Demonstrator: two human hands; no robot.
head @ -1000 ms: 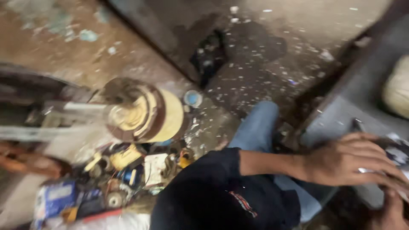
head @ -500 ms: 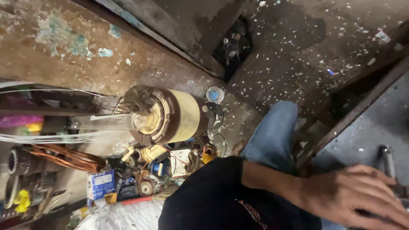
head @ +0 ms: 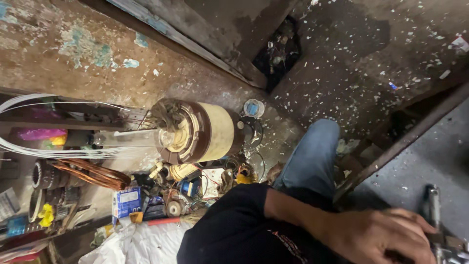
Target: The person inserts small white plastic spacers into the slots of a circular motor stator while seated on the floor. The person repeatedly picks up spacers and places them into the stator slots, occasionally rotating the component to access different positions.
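We see one hand (head: 378, 239) low in the right corner of the view, reaching from a bare forearm out of a black shirt (head: 239, 230); which of the person's hands it is we cannot tell for sure, though it lies on the right side. Its fingers are curled together and pressed down beside a metal tool (head: 434, 220), a grey upright rod with a clamp-like part at the very bottom edge. The fingertips touch or nearly touch that tool, but we cannot tell whether they are closed around it. No second hand shows.

The tool stands on a grey metal surface (head: 415, 166) whose raised, rusty edge (head: 391, 151) runs slantwise up to the right. Just left of that edge is a knee in blue jeans (head: 310, 161), over a dirty floor (head: 351, 63) speckled with pale chips.

Farther left, well apart from the hand, a motor stator (head: 205, 132) lies on its side, cream and brown, with a tangle of copper winding at its open end and a clear tube (head: 127, 138) sticking out of it toward the left. White wires (head: 29, 146) loop along the left edge of the view, and a bundle of copper wire (head: 93, 173) lies beneath them. Below the stator is a clutter of small parts, among them a blue box (head: 127, 201). A small round tin (head: 254, 107) sits just right of the stator, near a dark hole (head: 281, 54) at the foot of the wall.
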